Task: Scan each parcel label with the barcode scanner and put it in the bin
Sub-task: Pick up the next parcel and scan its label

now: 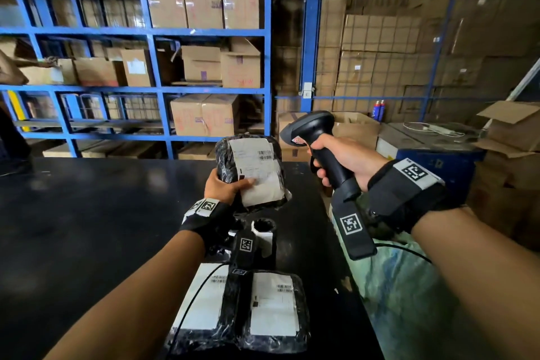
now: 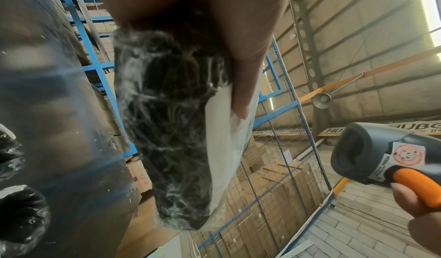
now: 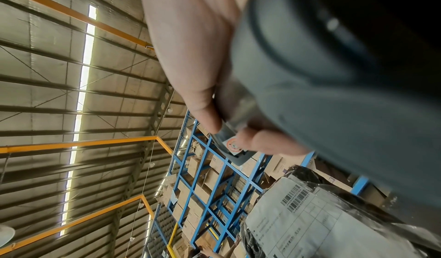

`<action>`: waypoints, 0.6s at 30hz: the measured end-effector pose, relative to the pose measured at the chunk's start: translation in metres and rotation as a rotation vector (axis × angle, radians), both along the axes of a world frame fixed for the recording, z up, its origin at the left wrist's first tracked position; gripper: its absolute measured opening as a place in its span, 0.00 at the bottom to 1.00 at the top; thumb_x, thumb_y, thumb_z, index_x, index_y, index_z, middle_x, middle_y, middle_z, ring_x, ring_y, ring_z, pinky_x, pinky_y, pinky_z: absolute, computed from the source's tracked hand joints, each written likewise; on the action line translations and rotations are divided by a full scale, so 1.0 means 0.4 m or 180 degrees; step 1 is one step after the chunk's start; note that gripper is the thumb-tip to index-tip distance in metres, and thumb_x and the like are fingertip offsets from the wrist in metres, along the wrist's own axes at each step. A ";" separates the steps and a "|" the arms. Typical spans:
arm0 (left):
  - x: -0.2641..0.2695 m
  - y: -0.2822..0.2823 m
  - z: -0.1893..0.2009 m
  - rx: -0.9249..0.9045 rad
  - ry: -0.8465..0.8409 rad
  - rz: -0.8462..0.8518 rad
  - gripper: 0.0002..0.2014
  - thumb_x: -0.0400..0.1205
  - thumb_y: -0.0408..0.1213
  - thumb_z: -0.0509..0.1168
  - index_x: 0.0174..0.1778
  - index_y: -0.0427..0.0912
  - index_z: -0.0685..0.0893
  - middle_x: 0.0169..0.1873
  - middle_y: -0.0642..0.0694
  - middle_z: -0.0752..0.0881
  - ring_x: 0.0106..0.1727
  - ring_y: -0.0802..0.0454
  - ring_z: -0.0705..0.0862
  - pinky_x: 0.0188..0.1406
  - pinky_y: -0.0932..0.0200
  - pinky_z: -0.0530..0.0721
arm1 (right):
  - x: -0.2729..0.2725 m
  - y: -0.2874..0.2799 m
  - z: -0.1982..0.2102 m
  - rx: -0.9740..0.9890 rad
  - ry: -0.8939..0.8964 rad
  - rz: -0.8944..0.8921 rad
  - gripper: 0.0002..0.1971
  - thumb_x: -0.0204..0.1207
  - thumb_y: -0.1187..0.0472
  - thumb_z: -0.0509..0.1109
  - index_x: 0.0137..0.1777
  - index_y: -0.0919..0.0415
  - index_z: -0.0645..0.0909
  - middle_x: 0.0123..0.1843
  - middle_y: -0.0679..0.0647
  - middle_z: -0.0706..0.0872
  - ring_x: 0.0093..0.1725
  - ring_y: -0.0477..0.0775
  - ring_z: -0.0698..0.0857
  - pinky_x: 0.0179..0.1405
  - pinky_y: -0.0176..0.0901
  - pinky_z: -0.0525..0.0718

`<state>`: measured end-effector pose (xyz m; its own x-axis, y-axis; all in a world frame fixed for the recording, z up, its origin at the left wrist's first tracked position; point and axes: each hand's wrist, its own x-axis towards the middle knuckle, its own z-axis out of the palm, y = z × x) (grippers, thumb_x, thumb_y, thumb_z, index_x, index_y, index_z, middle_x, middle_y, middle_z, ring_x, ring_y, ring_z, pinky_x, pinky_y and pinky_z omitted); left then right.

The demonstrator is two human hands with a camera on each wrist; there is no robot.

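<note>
My left hand (image 1: 226, 184) grips a black plastic-wrapped parcel (image 1: 251, 169) and holds it upright above the black table (image 1: 87, 213), with its white barcode label (image 1: 257, 164) facing me and the thumb on the label. My right hand (image 1: 336, 161) grips the handle of a dark barcode scanner (image 1: 312, 131) just right of the parcel, its head turned toward the label. In the left wrist view the scanner (image 2: 372, 154) shows an orange trigger under a finger. The right wrist view shows the label (image 3: 298, 215) below the scanner.
Two more wrapped parcels with labels (image 1: 271, 310) (image 1: 201, 298) lie on the table near me, beside a scanner stand (image 1: 263, 231) and a black cable (image 1: 193, 301). A greenish bag (image 1: 409, 286) hangs off the table's right edge. Blue shelving (image 1: 146, 32) with cartons stands behind.
</note>
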<state>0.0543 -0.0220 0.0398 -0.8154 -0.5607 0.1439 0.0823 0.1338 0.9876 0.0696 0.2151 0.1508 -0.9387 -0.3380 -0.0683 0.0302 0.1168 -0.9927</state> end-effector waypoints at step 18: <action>0.081 0.010 -0.135 0.0414 -0.0464 -0.0183 0.29 0.64 0.34 0.82 0.60 0.34 0.82 0.55 0.45 0.88 0.48 0.47 0.87 0.43 0.58 0.86 | -0.059 0.095 -0.367 0.0601 -0.0299 -0.0897 0.08 0.75 0.62 0.66 0.34 0.61 0.76 0.31 0.59 0.75 0.26 0.57 0.78 0.25 0.42 0.76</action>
<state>0.0865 -0.0178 -0.0142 -0.8536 -0.5187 -0.0485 -0.0588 0.0035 0.9983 0.0458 0.2531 0.0038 -0.9799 -0.0398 -0.1954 0.1775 0.2722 -0.9457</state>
